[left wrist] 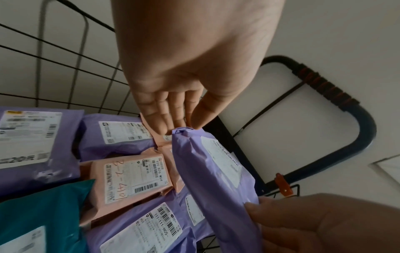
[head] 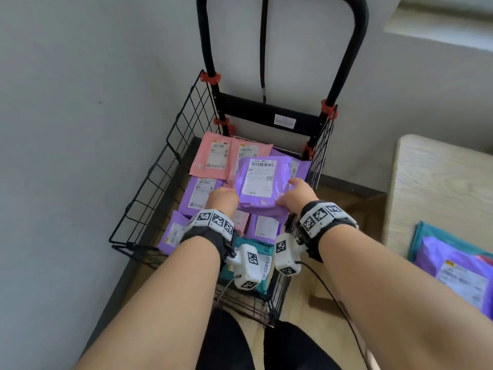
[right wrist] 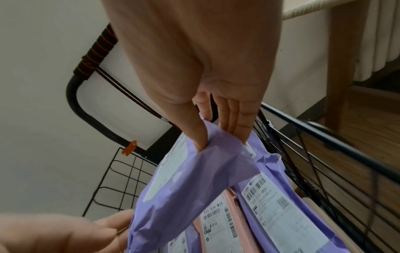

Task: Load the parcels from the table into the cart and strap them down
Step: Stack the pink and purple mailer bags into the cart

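Note:
A black wire cart [head: 253, 109] stands against the wall with several parcels lying flat in it: pink ones [head: 210, 158] at the back, purple ones [head: 198, 194] in the middle, a teal one [head: 262, 252] nearest me. Over them I hold a purple parcel [head: 262, 182] with a white label, tilted. My left hand [head: 226, 194] pinches its left corner [left wrist: 184, 127]. My right hand [head: 294, 192] grips its right edge, thumb pressed into the plastic on top [right wrist: 218, 140] and fingers behind.
A light wooden table [head: 440, 182] stands to the right and holds more purple and teal parcels [head: 458, 268]. A black strap [head: 263, 62] hangs from the cart's handle [head: 346, 49]. A grey wall runs along the left.

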`<state>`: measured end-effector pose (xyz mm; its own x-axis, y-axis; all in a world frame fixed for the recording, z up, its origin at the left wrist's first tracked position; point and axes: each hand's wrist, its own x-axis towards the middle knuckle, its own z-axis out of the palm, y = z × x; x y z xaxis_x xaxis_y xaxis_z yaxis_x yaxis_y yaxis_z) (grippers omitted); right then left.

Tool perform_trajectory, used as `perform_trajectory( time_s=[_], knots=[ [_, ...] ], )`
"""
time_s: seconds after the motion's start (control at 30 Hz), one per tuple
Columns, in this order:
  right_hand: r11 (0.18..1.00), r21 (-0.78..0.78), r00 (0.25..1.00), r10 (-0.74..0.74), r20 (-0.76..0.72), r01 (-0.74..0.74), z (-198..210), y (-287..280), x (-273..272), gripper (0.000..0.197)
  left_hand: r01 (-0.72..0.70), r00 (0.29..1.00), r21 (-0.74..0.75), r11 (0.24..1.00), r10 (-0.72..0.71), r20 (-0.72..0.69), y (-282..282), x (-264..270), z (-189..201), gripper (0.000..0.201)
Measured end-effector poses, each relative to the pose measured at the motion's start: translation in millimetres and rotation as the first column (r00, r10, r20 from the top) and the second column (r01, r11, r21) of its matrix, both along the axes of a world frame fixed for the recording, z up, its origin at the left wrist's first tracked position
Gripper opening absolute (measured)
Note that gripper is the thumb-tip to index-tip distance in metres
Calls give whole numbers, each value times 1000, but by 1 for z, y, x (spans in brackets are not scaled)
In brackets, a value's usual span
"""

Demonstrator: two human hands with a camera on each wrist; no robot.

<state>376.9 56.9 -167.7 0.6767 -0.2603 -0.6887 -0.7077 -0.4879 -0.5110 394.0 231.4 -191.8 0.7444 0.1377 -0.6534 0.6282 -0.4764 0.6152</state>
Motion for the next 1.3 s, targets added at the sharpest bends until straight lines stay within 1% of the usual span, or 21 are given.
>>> perform_trajectory(
  time_s=[0.03, 0.07, 0.17, 0.27, 0.33, 0.4, 0.53, 0.63, 0.7, 0.77, 0.83, 0.87, 0.93, 1.0, 1.17, 1.3],
  knots=[
    [1000, -11, 1000, -19, -11, 19, -6, -2, 8, 77, 37, 999, 10, 999, -37, 0, -3, 11, -4, 21],
    [999, -21, 999, -39, -19, 39, -11, -4, 17, 77, 75, 997, 17, 997, -74, -14, -7, 20, -7, 19],
    [994, -62, 995, -92, -45, 89, -27, -11, 39, 71, 202, 979, 20, 979, -201, -39, -20, 51, -21, 34],
    [979, -144, 989, -146, -26, 141, -45, -20, 55, 58, 365, 929, 48, 930, -360, -86, -36, 77, -35, 37],
    [969, -186, 986, -167, -27, 159, -56, -21, 65, 49, 440, 895, 56, 896, -432, -110, -43, 91, -41, 38],
    [961, -208, 980, -194, -39, 182, -69, -22, 74, 45, 501, 862, 37, 864, -496, -103, -49, 104, -49, 38],
    [947, -240, 969, -236, -74, 212, -95, -23, 91, 50, 564, 820, -6, 825, -562, -106, -55, 123, -75, 38],
    [940, -264, 962, -253, -104, 218, -109, -23, 99, 49, 544, 825, -74, 836, -549, -133, -56, 129, -101, 38],
    [935, -280, 959, -259, -113, 219, -115, -22, 103, 50, 552, 814, -105, 827, -562, -149, -58, 131, -115, 41],
    [933, -282, 953, -272, -137, 225, -121, -20, 105, 53, 603, 773, -115, 789, -614, -162, -60, 131, -118, 48],
    [935, -274, 944, -280, -172, 227, -125, -19, 107, 59, 675, 710, -99, 731, -680, -184, -63, 128, -115, 58],
    [938, -268, 941, -277, -192, 221, -125, -19, 107, 64, 705, 680, -93, 703, -707, -193, -63, 126, -111, 60],
    [944, -260, 941, -261, -217, 202, -125, -19, 106, 71, 736, 649, -87, 672, -736, -190, -63, 121, -110, 59],
    [949, -258, 945, -242, -220, 183, -122, -20, 105, 73, 741, 650, -65, 668, -738, -180, -60, 117, -105, 57],
    [953, -241, 954, -231, -189, 183, -109, -22, 96, 66, 708, 701, -28, 705, -707, -91, -56, 108, -79, 52],
    [965, -203, 969, -197, -148, 165, -90, -20, 86, 62, 648, 759, -3, 761, -646, -83, -50, 98, -59, 52]
  ],
)
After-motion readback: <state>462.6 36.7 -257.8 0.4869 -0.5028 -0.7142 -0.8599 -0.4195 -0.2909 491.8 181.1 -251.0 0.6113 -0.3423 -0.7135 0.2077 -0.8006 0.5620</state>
